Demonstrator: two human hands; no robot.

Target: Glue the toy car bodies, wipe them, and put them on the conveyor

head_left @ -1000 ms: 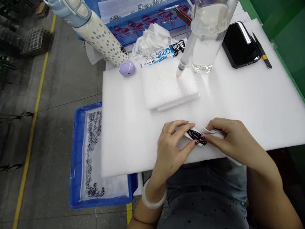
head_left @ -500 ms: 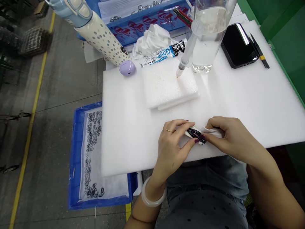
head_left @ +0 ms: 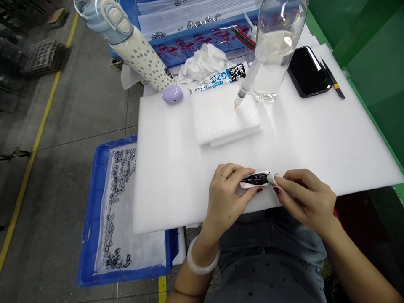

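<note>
Near the front edge of the white foam board (head_left: 170, 168), my left hand (head_left: 229, 191) grips a small glossy black piece with a white surround (head_left: 257, 179) between thumb and fingers. The piece's exact kind is unclear. My right hand (head_left: 304, 195) is closed on a folded white cloth (head_left: 272, 178), whose tip touches the right end of the black piece. Behind the hands lies a white foam block (head_left: 225, 120), with a syringe (head_left: 241, 94) standing tip down on it.
A glass bottle of clear liquid (head_left: 273, 54), phone (head_left: 309, 71), tweezers (head_left: 333, 80), glue tube (head_left: 217, 80), crumpled tissue (head_left: 205, 61), purple earbud case (head_left: 172, 94) and dotted drinking bottle (head_left: 142, 59) line the back. A blue tray (head_left: 90, 206) holds many small dark rings at lower left.
The black piece has turned to lie more level. My right hand has shifted right and lower, and the cloth's tip now shows at the piece's right end. The camera view has shifted slightly.
</note>
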